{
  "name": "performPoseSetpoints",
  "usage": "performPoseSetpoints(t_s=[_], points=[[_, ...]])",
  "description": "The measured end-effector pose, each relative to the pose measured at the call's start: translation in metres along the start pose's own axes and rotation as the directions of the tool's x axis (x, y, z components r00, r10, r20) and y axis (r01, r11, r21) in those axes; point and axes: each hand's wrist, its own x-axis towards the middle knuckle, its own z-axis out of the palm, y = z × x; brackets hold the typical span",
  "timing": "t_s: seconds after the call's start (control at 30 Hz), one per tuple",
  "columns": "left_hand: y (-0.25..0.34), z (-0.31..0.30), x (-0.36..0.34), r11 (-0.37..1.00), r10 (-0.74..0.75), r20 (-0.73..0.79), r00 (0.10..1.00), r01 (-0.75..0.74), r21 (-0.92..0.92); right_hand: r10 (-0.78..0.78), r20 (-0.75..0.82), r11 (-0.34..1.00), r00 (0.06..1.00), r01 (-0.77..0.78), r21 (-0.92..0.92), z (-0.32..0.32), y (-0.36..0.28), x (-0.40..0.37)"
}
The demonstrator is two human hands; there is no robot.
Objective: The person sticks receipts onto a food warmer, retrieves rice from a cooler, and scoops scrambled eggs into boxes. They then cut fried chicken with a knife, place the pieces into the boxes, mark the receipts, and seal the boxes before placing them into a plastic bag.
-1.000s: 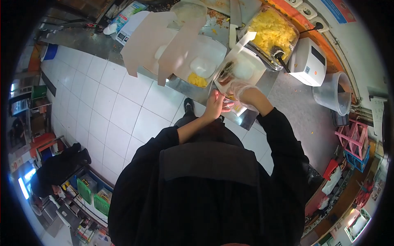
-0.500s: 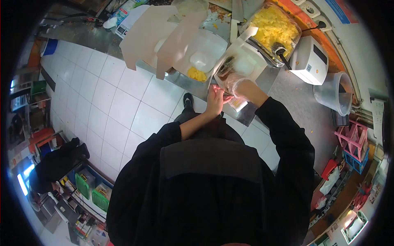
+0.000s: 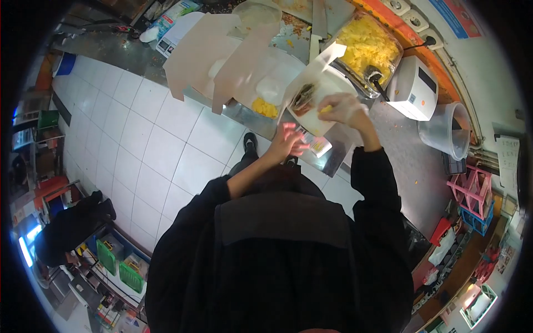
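My right hand, in a clear plastic glove, is over the right side of an open white food box. Its fingertips pinch a small piece of yellow food. Dark food lies in that box's left part. My bare left hand is just outside the box's near corner, fingers apart and holding nothing. Beside it is a small printed white packet. A second open box to the left holds a white mound and yellow shredded food.
A third open box stands farther left. Behind are a tray of yellow food with a black-handled utensil, and a knife. A white device and a clear bucket stand right. Another person is at lower left.
My right hand has moved right and up from the box's near edge, and yellow food now shows at its fingertips. My left hand has drawn slightly down-left and its fingers have spread.
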Motion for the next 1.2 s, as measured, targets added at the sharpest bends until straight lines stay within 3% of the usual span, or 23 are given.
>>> performPoseSetpoints(t_s=[0.07,0.1,0.17,0.23,0.3,0.37,0.4,0.43,0.47,0.5,0.53,0.57,0.63,0.67,0.77,0.83,0.9,0.97,1.03,1.13,1.17,1.2], points=[[0.007,-0.025,-0.016,0.975,-0.136,0.246,0.96,0.087,0.202,0.059,-0.042,0.944,0.997,-0.042,0.326,-0.038,-0.032,-0.007],[0.011,-0.035,-0.025,0.975,-0.133,0.241,0.961,0.084,0.203,0.053,-0.042,0.944,0.998,-0.036,0.327,-0.052,-0.051,-0.003],[0.017,-0.055,-0.043,0.95,-0.222,0.236,0.946,0.154,0.273,-0.279,-0.152,0.946,0.948,0.298,0.127,-0.06,-0.089,0.016],[0.019,-0.071,-0.054,0.94,-0.237,0.2,0.951,0.172,0.296,-0.434,-0.135,0.868,0.891,0.373,-0.327,-0.041,-0.117,0.049],[0.024,-0.083,-0.061,0.93,-0.247,0.172,0.954,0.183,0.319,-0.365,0.097,0.814,0.926,0.368,-0.448,-0.004,-0.13,0.091],[0.03,-0.09,-0.065,0.948,-0.186,0.093,0.978,0.154,0.279,-0.33,0.245,0.692,0.912,0.41,-0.594,0.039,-0.131,0.121],[0.033,-0.095,-0.066,0.947,-0.187,0.097,0.978,0.154,0.281,-0.327,0.242,0.693,0.913,0.406,-0.596,0.058,-0.13,0.126],[0.036,-0.099,-0.065,0.954,-0.136,0.093,0.986,0.105,0.28,-0.084,0.095,0.872,0.992,0.119,-0.475,0.074,-0.128,0.131],[0.038,-0.101,-0.065,0.96,-0.084,0.089,0.992,0.056,0.275,0.192,-0.005,0.937,0.981,-0.184,-0.298,0.085,-0.123,0.133],[0.04,-0.103,-0.065,0.96,-0.088,0.092,0.992,0.06,0.272,0.197,-0.002,0.935,0.98,-0.189,-0.299,0.091,-0.113,0.131],[0.043,-0.104,-0.065,0.957,-0.08,0.08,0.994,0.054,0.283,-0.118,0.032,0.903,0.992,0.121,-0.413,0.091,-0.099,0.126],[0.044,-0.105,-0.063,0.955,-0.073,0.067,0.995,0.05,0.294,-0.416,0.104,0.762,0.903,0.409,-0.502,0.086,-0.085,0.118],[0.037,-0.105,-0.057,0.958,-0.116,0.084,0.99,0.09,0.274,-0.575,-0.062,0.753,0.816,0.498,-0.43,0.03,-0.09,0.07],[0.034,-0.103,-0.053,0.958,-0.15,0.104,0.983,0.119,0.26,-0.564,-0.124,0.793,0.816,0.495,-0.354,0.001,-0.095,0.044],[0.032,-0.073,-0.041,0.937,-0.269,0.141,0.953,0.224,0.27,-0.353,-0.279,0.914,0.893,0.393,0.1,-0.05,-0.08,-0.02],[0.034,-0.046,-0.031,0.93,-0.329,0.157,0.931,0.291,0.224,-0.224,-0.258,0.925,0.94,0.288,0.247,-0.048,-0.042,-0.038],[0.03,-0.024,-0.018,0.92,-0.373,0.165,0.913,0.34,0.195,-0.158,-0.108,0.962,0.982,0.178,0.207,-0.017,0.0,-0.034],[0.025,-0.009,-0.006,0.926,-0.364,0.117,0.924,0.346,0.153,-0.008,0.152,0.985,0.988,-0.019,0.171,0.018,0.02,-0.028],[0.02,-0.002,0.008,0.945,-0.322,0.027,0.946,0.319,0.075,-0.022,0.196,0.968,0.98,0.069,-0.24,0.045,0.007,-0.02],[0.014,0.004,0.018,0.961,-0.243,-0.036,0.969,0.246,0.128,0.09,0.139,0.989,0.986,-0.071,-0.131,0.079,0.017,-0.024],[0.012,0.007,0.017,0.964,-0.221,-0.066,0.973,0.228,0.134,0.035,0.134,0.945,0.99,0.011,-0.326,0.082,0.023,-0.026],[0.01,0.007,0.015,0.962,-0.228,-0.068,0.971,0.235,0.136,0.038,0.135,0.948,0.99,0.007,-0.319,0.083,0.03,-0.026]])
